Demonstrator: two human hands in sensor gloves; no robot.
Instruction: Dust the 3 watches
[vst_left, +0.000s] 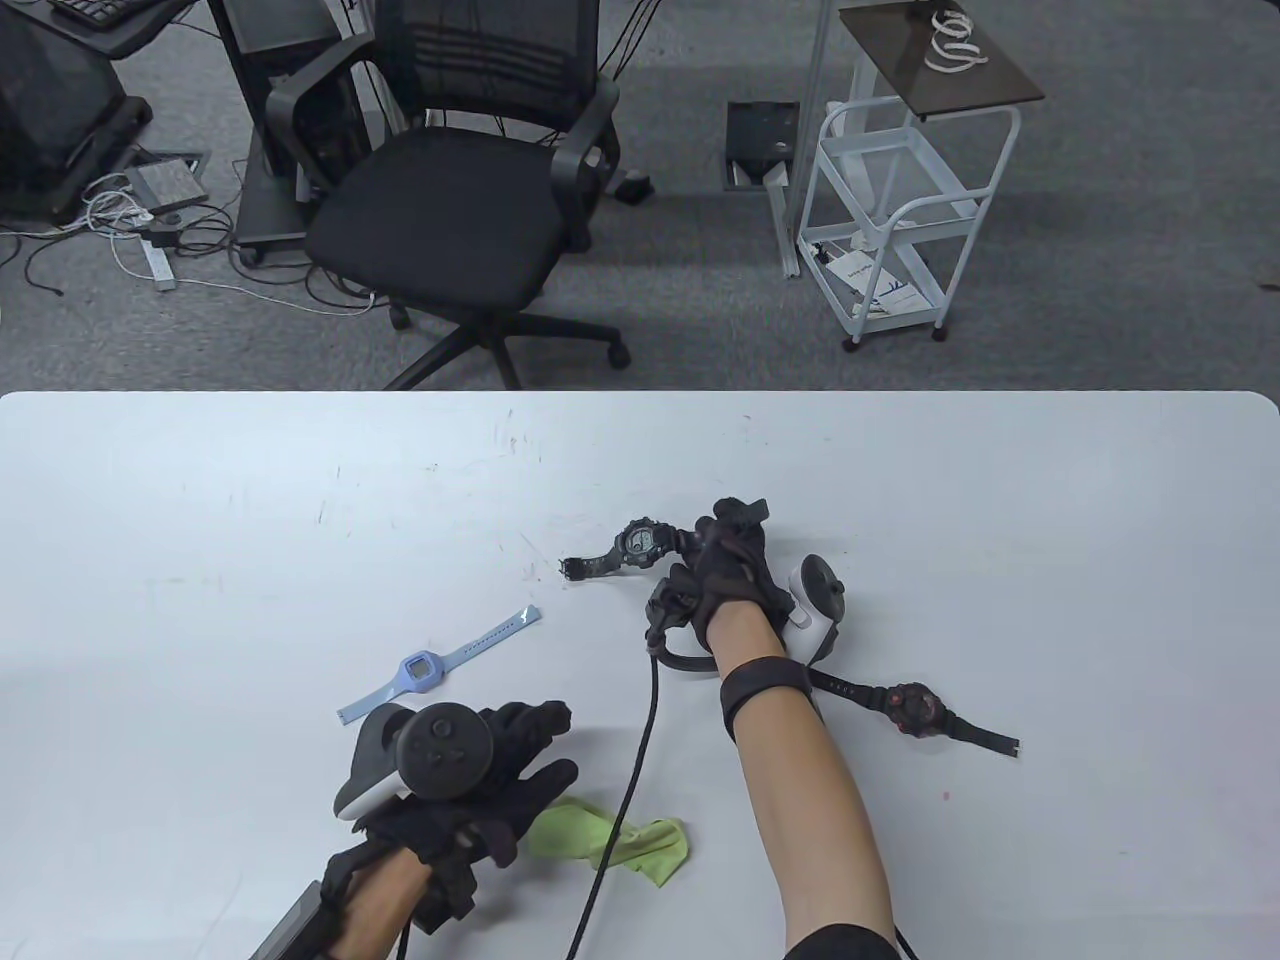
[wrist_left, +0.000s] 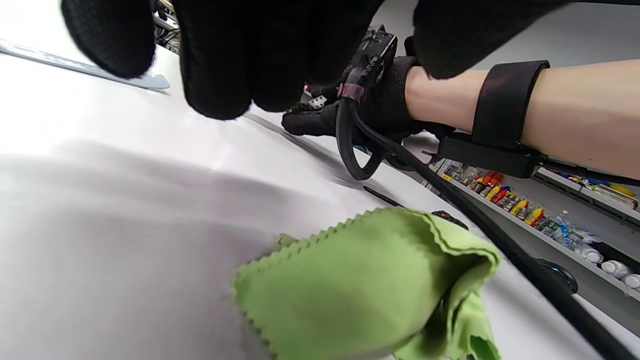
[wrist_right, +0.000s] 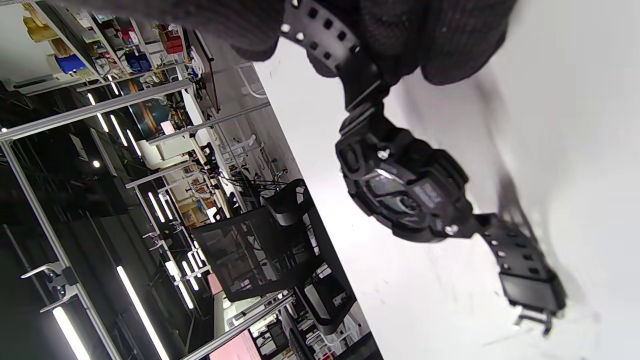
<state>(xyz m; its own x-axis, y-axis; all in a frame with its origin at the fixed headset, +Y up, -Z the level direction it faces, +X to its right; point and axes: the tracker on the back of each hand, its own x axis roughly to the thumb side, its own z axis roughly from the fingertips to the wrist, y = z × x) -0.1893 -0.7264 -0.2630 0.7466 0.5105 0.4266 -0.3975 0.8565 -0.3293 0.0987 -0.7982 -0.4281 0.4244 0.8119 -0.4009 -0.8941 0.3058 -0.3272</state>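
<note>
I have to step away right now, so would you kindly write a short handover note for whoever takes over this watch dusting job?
Right hand: pinches the strap of the black watch, far centre of the table.
Left hand: holds nothing, beside the green cloth at the near edge.
Blue watch: flat, just beyond the left hand.
Black-and-red watch: flat, right of the right forearm.
Done: cannot tell whether any watch has been dusted.
Left: take up the cloth and wipe the held watch, then any other undusted watches.
</note>
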